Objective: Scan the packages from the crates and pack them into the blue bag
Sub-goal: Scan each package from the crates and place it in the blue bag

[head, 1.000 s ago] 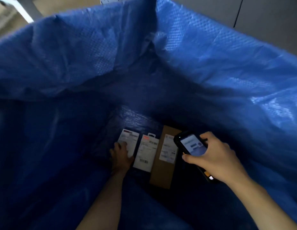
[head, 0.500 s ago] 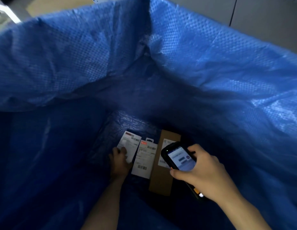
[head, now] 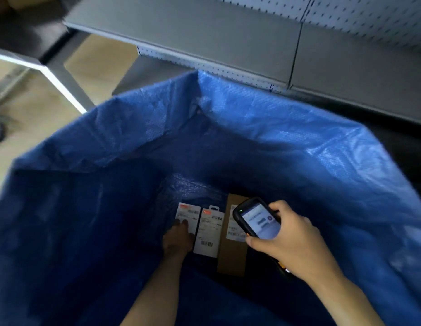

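Shelving (head: 204, 31) behind blue bag (head: 299, 137) — left hand (head: 177, 238) touches package (head: 189, 211), right hand (head: 291, 241) grips scanner (head: 256, 220); labels (head: 208, 228) blurred.

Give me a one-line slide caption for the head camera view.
The left hand touches a white labelled package deep in the blue bag while the right hand holds a handheld scanner.

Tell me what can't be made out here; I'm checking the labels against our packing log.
Head view only:
Print on the two white flat packages: too small and dim.
Label on the brown cardboard box: partly covered by the black handheld scanner in the right hand.
Scanner screen text: blurred.
Left white package's lower end: under the left hand.
The crates: outside the frame.
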